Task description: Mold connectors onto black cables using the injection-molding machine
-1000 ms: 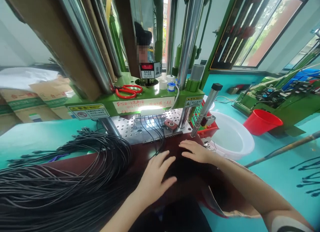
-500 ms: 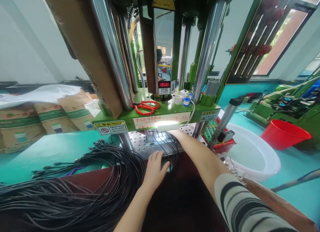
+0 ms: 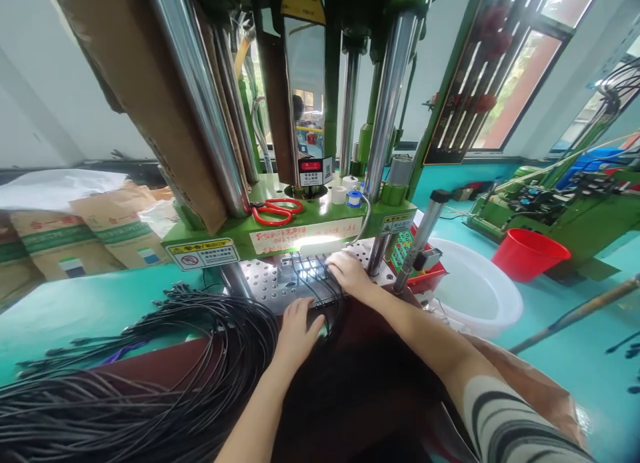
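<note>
Several black cables (image 3: pixel 320 291) run across a lit metal mould plate (image 3: pixel 286 275) under the green press and hang over its front edge. My left hand (image 3: pixel 297 330) lies at that edge, left of the cables, fingers stretched out and thumb apart, gripping nothing. Over the right part of the plate, my right hand (image 3: pixel 351 275) is bent, its fingertips together at a black cable; the exact contact is partly hidden. A big bundle of black cables (image 3: pixel 200 356) spreads over the bench to the left.
Red-handled scissors (image 3: pixel 276 212) and a blue-and-white spool (image 3: pixel 355 198) rest on the green press ledge (image 3: pixel 230 226) above my hands. Shiny press columns (image 3: pixel 387 110) rise on both sides. A red control box (image 3: pixel 427 276), a white tub (image 3: pixel 480 290) and a red bucket (image 3: pixel 530 253) are to the right.
My right hand has come back from under the press, and its fingers now show above the cables. My left hand stays at the plate's front edge. The view has turned slightly right.
</note>
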The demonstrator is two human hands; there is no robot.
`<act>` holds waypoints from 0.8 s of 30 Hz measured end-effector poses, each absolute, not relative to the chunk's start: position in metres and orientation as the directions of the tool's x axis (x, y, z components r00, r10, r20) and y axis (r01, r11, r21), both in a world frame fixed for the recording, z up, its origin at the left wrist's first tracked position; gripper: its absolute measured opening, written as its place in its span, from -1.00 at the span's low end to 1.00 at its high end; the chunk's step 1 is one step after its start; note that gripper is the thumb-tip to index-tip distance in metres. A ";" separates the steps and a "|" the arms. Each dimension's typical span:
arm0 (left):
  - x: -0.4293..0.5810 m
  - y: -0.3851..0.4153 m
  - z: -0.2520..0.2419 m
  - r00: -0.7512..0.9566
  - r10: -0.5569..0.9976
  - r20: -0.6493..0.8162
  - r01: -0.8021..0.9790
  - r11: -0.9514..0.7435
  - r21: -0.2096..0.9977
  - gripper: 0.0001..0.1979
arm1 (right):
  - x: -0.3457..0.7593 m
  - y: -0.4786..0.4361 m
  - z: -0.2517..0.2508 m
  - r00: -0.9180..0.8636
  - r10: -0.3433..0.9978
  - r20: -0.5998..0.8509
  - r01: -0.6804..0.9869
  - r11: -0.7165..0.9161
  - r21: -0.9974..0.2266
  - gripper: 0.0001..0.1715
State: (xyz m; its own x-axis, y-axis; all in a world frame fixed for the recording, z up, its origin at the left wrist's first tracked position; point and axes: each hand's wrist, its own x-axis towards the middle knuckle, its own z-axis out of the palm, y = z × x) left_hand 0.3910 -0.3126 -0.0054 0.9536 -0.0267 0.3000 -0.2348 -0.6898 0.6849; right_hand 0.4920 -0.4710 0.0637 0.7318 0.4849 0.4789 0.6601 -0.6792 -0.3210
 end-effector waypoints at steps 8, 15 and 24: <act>0.401 -0.312 -0.006 0.973 0.202 0.114 -0.064 -0.238 0.969 -0.57 | 0.367 -0.694 0.057 0.795 0.024 0.606 0.293 -0.890 -0.349 -0.72; 0.445 -0.325 0.021 0.881 0.358 -0.311 0.083 0.530 0.844 -0.66 | 0.314 -0.817 0.009 0.892 -0.198 0.406 -0.131 -0.974 -0.186 -0.59; 0.452 -0.332 0.035 0.911 -0.099 -0.400 0.344 0.718 0.606 -0.98 | 0.440 -0.605 0.061 0.870 0.449 0.203 0.478 -0.672 -0.566 -0.74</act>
State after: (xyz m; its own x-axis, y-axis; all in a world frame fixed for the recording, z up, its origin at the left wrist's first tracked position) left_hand 0.4519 -0.3323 0.0352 0.9110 -0.0988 -0.4005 0.3440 0.7176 0.6055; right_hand 0.4398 -0.6049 0.0606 0.8701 0.4493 0.2026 0.4785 -0.6715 -0.5658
